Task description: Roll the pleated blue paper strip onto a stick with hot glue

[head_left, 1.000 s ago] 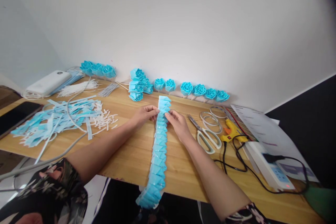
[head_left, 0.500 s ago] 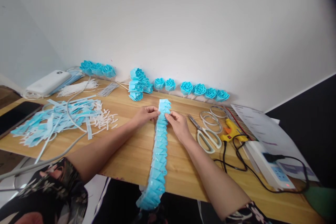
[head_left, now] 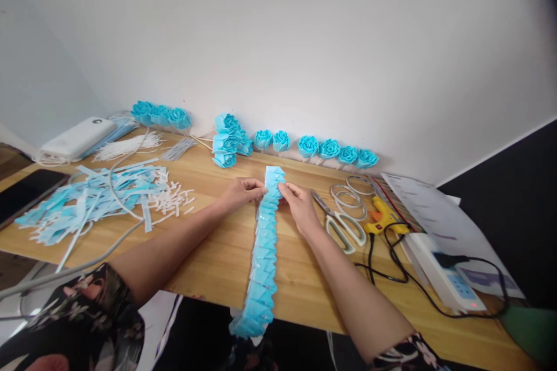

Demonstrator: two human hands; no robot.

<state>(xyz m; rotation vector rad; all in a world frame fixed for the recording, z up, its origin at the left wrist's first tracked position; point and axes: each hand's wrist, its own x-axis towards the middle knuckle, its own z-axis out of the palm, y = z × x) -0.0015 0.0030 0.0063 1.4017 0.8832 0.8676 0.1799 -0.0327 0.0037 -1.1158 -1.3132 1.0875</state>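
Observation:
A long pleated blue strip (head_left: pixel 263 243), folded into overlapping points, runs down the middle of the wooden table (head_left: pixel 195 266) and hangs over its front edge. My left hand (head_left: pixel 243 192) pinches the strip's left edge near the far end. On the opposite edge, at about the same height, my right hand (head_left: pixel 299 204) grips it between thumb and fingers. The far tip sticks out beyond both hands. White-handled scissors (head_left: pixel 342 226) lie just right of my right hand.
Blue folded flowers (head_left: pixel 308 146) line the wall. On the left are cut blue strips (head_left: pixel 100 197), a white power bank (head_left: pixel 78 136) and a phone (head_left: pixel 30 194). A yellow glue gun (head_left: pixel 385 217), wire coils (head_left: pixel 348 200), a power strip (head_left: pixel 450 278) and printed paper (head_left: pixel 461 232) occupy the right.
My right hand has shifted slightly up and right along the strip's edge. The hanging end has risen a little. My left hand keeps nearly the same place.

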